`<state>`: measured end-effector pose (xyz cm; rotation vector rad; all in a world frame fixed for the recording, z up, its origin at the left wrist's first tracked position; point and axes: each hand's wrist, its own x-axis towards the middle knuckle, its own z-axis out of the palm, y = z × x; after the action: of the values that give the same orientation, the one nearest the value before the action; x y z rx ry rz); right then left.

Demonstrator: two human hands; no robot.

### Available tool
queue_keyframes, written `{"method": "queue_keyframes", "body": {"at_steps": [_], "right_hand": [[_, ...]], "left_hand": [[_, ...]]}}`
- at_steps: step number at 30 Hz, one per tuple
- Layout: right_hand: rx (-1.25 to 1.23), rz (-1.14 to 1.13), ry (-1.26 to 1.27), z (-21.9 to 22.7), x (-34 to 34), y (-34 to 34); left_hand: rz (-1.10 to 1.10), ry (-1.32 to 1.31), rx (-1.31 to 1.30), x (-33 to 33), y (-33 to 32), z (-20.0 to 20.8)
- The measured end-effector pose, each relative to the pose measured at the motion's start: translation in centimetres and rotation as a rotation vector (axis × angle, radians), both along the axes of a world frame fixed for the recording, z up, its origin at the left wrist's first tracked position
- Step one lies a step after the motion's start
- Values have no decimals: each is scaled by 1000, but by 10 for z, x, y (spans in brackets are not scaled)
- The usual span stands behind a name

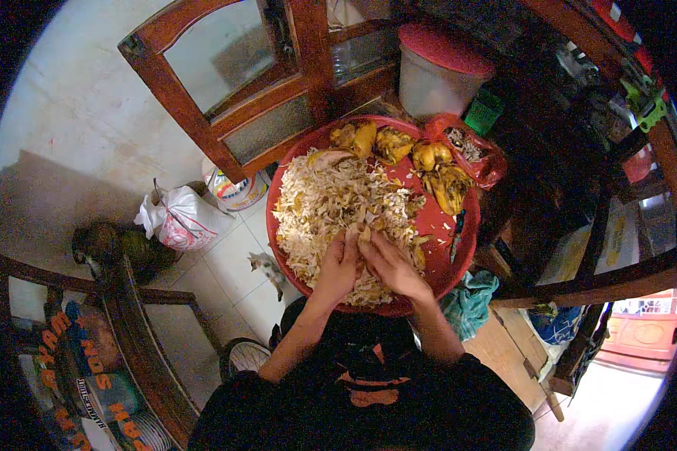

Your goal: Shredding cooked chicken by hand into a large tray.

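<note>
A heap of shredded cooked chicken [316,195] fills much of a round red tray [442,259] in front of me. My left hand [338,264] and my right hand [391,264] meet low over the heap's near side, fingers closed around a small pale piece of chicken meat [365,234]. The fingers partly cover that piece. Several larger yellow cooked chicken pieces [432,155] lie along the tray's far and right edge. A knife [457,229] with a dark handle rests inside the right rim.
A red plastic bag [493,171] with bony scraps sits at the tray's far right. Behind stand a lidded bucket [440,75] and a green basket [484,113]. Left are a wooden glass-paned door [308,83], a white bag [184,218] and a kitten [267,272]. A teal cloth [470,304] lies right.
</note>
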<state>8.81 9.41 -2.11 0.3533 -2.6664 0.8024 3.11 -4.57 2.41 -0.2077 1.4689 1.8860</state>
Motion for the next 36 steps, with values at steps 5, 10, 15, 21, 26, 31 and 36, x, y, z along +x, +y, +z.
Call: {"method": "queue_keyframes", "body": {"at_steps": [5,10,15,21,26,31,36], "right_hand": [[-504,-344,-615,37,-15,-21],[-364,-522,-259,-11,-12,-1],[-270,4,-275,10,2,-8],[-517,-404,-395,17,-10,-20],[-633,-470,-440,27,-15,-2],[-233,18,64,12,-6,-3],[-282,-212,-210,16,4,-12]], "left_hand": [[34,1020,-534,5,-2,-86],[16,153,-99,5,1,-13],[106,-139,89,2,1,-3],[69,-71,66,5,2,3],[12,13,-19,9,-2,4],[-72,381,-189,0,-7,4],[3,937,-269,-6,-5,0]]}}
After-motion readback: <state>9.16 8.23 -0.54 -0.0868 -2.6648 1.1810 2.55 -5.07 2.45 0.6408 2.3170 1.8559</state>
